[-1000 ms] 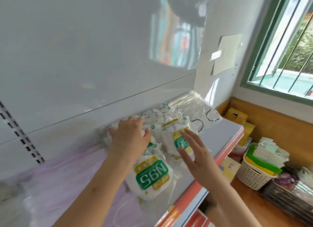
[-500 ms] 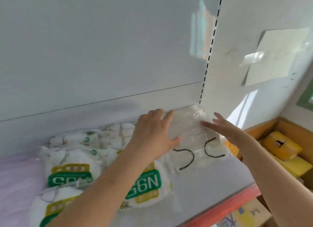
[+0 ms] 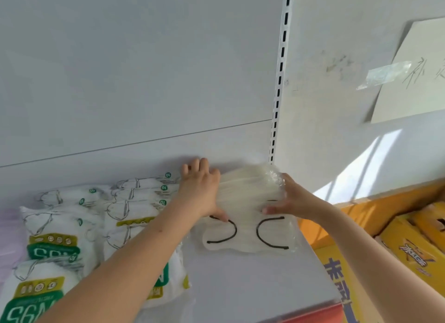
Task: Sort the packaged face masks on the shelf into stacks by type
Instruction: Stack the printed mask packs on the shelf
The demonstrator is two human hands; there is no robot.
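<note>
Clear plastic, crinkled, wrapped round a thick stack of white masks (image 3: 248,190) clamped between both hands at the back of the shelf (image 3: 240,286), hard against the rear panel (image 3: 144,82). Left hand (image 3: 199,190) pressed flat to the stack's left end, fingers fairly straight and pointing at the panel, thumb down on the front face. Right hand (image 3: 289,200) cupped round the right end, thumb tip laid on the front, remaining fingers hidden behind the wrapping, so no telling how tightly curled. Long axis of the stack left to right, spanning hand to hand; neither hand nearer, both touching. Directly below the thumbs, flat on the shelf: one loose pack with black ear loops (image 3: 248,236), two loops showing, seemingly the same type as the held stack. Probably the piece on which the coming move turns, whether by lowering the stack onto it or sliding it beneath. Beyond the left wrist and under that forearm: green-and-yellow N95 packs (image 3: 53,241), about eight or nine visible, overlapping in two rough columns, exact count uncertain under the arm. Beyond the right forearm, off the shelf end: orange cartons (image 3: 414,250), at least two. Taped paper note (image 3: 414,70) high above the right hand.
</note>
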